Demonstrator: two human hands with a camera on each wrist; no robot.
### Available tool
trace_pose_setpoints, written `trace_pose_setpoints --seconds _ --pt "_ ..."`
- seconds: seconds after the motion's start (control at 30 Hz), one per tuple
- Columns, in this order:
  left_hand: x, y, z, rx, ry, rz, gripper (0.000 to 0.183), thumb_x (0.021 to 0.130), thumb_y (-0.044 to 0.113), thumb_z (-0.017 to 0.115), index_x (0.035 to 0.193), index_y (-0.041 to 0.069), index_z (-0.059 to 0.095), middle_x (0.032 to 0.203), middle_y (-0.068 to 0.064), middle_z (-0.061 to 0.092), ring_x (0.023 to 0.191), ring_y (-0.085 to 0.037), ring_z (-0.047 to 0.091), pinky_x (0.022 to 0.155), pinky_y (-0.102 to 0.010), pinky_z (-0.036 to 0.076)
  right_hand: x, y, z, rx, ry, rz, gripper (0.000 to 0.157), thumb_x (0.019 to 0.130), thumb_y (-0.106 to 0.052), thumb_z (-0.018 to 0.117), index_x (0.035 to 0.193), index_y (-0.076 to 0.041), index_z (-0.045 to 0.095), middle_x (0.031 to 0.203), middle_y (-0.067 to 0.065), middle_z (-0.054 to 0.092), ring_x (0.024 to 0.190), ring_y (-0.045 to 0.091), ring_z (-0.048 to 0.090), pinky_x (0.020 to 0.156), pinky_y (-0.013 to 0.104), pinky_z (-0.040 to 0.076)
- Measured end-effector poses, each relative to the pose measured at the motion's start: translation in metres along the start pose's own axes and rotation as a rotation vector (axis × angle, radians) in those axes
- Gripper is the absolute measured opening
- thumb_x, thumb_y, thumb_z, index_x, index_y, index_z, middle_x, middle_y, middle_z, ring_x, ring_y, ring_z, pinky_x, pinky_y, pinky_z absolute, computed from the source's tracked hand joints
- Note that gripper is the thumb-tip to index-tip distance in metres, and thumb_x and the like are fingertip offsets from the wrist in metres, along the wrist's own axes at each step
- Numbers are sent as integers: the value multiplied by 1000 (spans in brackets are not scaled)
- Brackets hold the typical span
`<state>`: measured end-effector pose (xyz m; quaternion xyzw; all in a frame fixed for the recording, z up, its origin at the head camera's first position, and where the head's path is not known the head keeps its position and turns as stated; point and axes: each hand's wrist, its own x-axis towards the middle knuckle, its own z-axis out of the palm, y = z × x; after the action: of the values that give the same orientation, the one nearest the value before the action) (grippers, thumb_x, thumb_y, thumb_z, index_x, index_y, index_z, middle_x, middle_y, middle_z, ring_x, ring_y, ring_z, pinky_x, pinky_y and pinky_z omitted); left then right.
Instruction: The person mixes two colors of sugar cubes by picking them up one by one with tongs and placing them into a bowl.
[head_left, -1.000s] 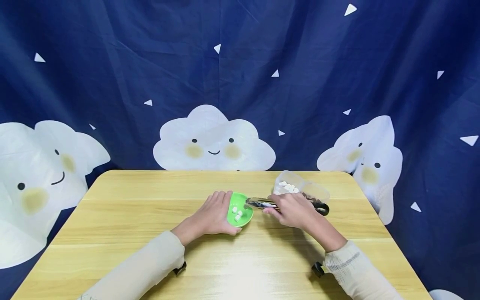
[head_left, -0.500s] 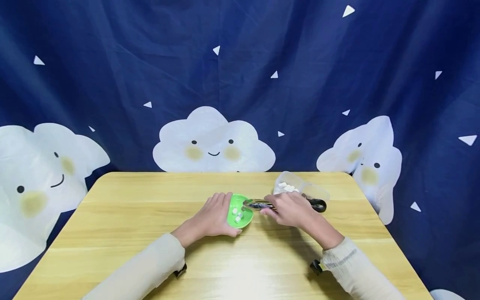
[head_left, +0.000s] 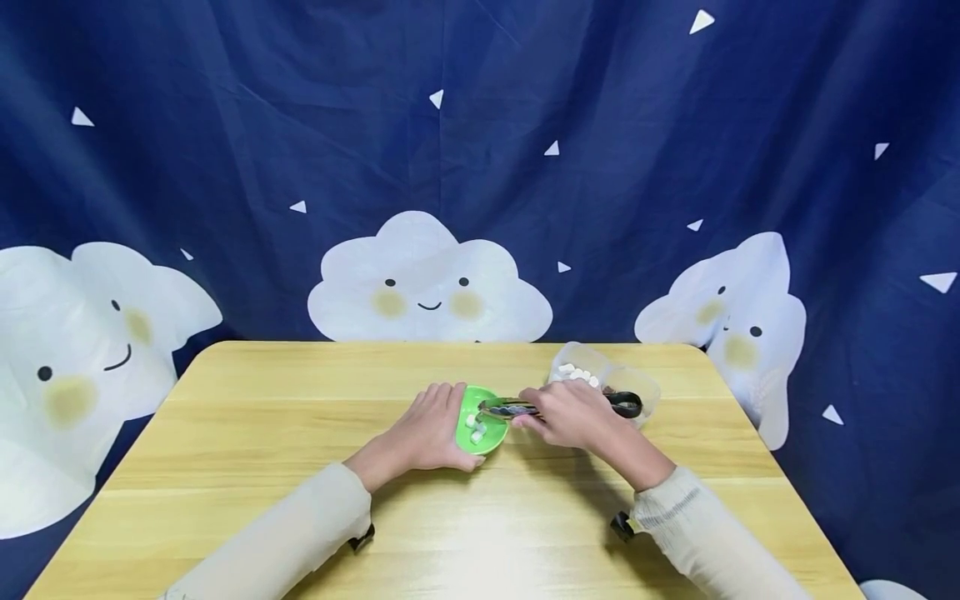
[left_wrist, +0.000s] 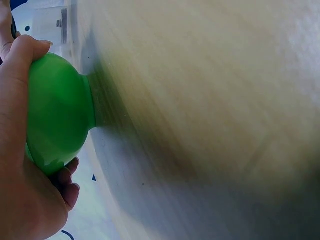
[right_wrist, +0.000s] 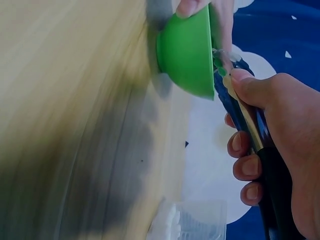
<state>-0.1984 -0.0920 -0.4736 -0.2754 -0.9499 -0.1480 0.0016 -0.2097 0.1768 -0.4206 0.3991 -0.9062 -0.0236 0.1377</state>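
Observation:
My left hand (head_left: 429,432) grips a small green bowl (head_left: 497,435) on the table, thumb at the near side and fingers on the far side. Inside the bowl lie several small white cubes (head_left: 477,437), which look like marshmallows. My right hand (head_left: 576,415) holds metal tongs (head_left: 517,407) with black handles, and their tips reach over the rim into the bowl. In the right wrist view, the thumb and fingers wrap the tongs' black handle (right_wrist: 276,186) beside the bowl (right_wrist: 186,56). The left wrist view shows the bowl's rounded outside (left_wrist: 57,112) against my palm.
Behind my right hand stands a clear container (head_left: 633,379) with compartments. White pieces (head_left: 580,375) fill the left one, and something brown lies in the right one, partly covered by the tongs' handle. A blue curtain (head_left: 480,167) with clouds hangs behind the wooden table (head_left: 262,433).
My right hand has shifted left with the tongs, so their tips sit further over the bowl. My left hand and the bowl have stayed in place.

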Motion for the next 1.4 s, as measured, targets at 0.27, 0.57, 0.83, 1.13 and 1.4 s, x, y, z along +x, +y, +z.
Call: trace_pose_setpoints --seconds 0.27,0.57,0.83,1.13,1.4 --pt "-1 1 0 5 4 4 115 65 71 76 148 2 38 113 -9 53 99 -21 44 82 -31 39 6 -2 0 -8 -25 -14 34 97 -53 65 91 -20 66 59 -10 49 47 6 37 40 27 28" --pt "-1 0 -1 17 10 13 115 65 70 77 148 1 38 114 -9 54 99 -21 45 83 -32 40 16 -7 -2 -5 -47 -36 36 94 -54 68 86 -19 65 60 -8 53 47 8 39 40 29 30" --pt "-1 2 -2 9 11 10 112 65 69 77 146 2 40 111 -8 54 96 -20 44 79 -31 39 21 -13 -6 -42 -110 -43 37 94 -56 67 85 -20 66 60 -6 54 46 10 41 40 29 31" --pt "-1 2 -2 22 9 15 111 66 69 76 146 2 40 111 -7 53 96 -19 44 79 -30 38 25 -17 -8 -81 -150 -44 37 94 -57 66 87 -21 67 60 -7 53 48 10 42 42 29 32" --pt "-2 2 -1 10 22 16 110 66 69 76 145 1 41 110 -7 54 95 -19 44 79 -31 38 27 -20 -6 -86 -162 -36 38 94 -57 66 86 -20 67 62 -7 54 47 10 40 42 28 32"
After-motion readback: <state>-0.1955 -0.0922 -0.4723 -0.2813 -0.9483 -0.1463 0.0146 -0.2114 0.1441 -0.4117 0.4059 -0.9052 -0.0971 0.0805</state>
